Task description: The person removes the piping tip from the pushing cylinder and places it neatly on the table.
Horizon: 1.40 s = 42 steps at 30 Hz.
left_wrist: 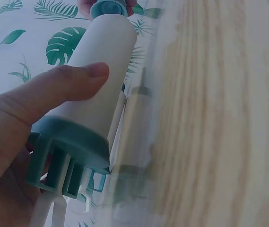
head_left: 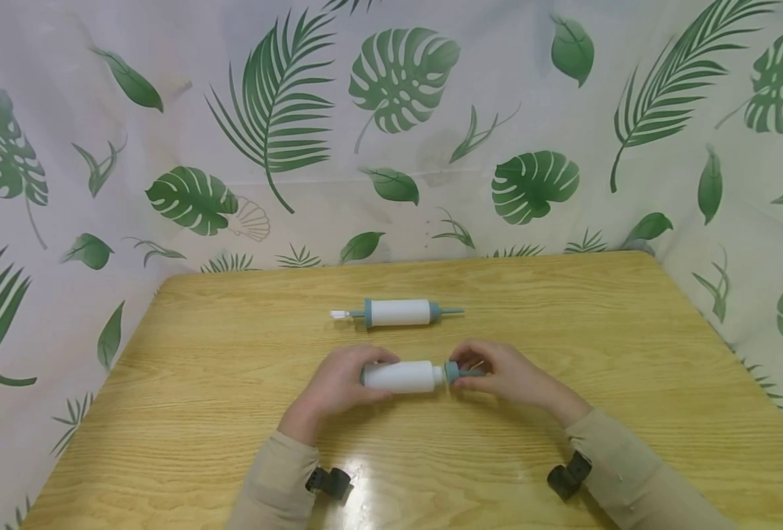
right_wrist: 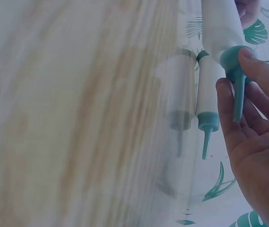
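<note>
My left hand grips a white cylinder lying sideways above the wooden table, its thumb across the barrel. A teal collar with slots and white prongs shows at the cylinder's near end in the left wrist view. On the right, my right hand pinches a teal nozzle cap with a thin spout between thumb and fingers. In the head view a narrow gap separates the cap from the cylinder's pale neck.
A second white cylinder with teal ends lies on the wooden table just beyond my hands, its spout toward the right. A leaf-patterned sheet stands behind and at both sides of the table.
</note>
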Tool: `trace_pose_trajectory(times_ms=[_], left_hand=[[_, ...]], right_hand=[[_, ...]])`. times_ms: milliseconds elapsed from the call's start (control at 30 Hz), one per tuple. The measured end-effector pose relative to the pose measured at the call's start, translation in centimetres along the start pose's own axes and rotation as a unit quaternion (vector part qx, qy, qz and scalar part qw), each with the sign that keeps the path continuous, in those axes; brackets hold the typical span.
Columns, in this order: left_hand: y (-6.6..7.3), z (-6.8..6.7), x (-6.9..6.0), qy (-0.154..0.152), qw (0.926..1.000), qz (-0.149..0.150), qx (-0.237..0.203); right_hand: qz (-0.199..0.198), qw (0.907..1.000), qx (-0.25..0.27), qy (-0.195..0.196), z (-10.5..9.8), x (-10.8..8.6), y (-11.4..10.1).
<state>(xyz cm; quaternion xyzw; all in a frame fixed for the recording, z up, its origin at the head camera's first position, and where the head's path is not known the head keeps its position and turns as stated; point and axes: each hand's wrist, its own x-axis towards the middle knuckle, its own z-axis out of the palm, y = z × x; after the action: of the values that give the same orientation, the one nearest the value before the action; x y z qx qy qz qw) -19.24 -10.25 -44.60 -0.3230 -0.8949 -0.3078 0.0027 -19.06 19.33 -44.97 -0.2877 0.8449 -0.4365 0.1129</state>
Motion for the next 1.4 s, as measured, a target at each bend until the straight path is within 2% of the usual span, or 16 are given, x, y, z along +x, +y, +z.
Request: trace_pose_trajectory(times_ms=[267,500,733,967,1200,1400], left_hand=[[-0.4,0.4,-0.1,-0.029,0.9993,-0.022,0.003],[-0.4,0.5,-0.2,-0.031,0.9992,-0.022,0.009],[-0.1,0.5,-0.2,-0.012,0.9996,0.002,0.027],[1.6,0.4,0.3,0.03,0.9979,0.055,0.015],[3.3,1.1,0.9,0.037,0.995,0.092,-0.013],[4.0,1.7,1.2,0.049,0.9951,0.084,-0.02]], right_hand=[[-0.001,0.9999,-0.011,0.0,-0.1,-0.1,-0.1],[-0.001,0.9998,-0.018,0.0,0.0,-0.1,-0.2],[-0.007,0.9999,-0.014,-0.003,0.1,0.0,-0.3],[-0.024,0.9997,-0.001,-0.001,0.4,0.2,-1.3],[-0.037,0.9993,0.008,-0.005,0.8,0.5,-2.6],[-0.044,0.999,0.009,-0.008,0.9,0.7,-3.4]])
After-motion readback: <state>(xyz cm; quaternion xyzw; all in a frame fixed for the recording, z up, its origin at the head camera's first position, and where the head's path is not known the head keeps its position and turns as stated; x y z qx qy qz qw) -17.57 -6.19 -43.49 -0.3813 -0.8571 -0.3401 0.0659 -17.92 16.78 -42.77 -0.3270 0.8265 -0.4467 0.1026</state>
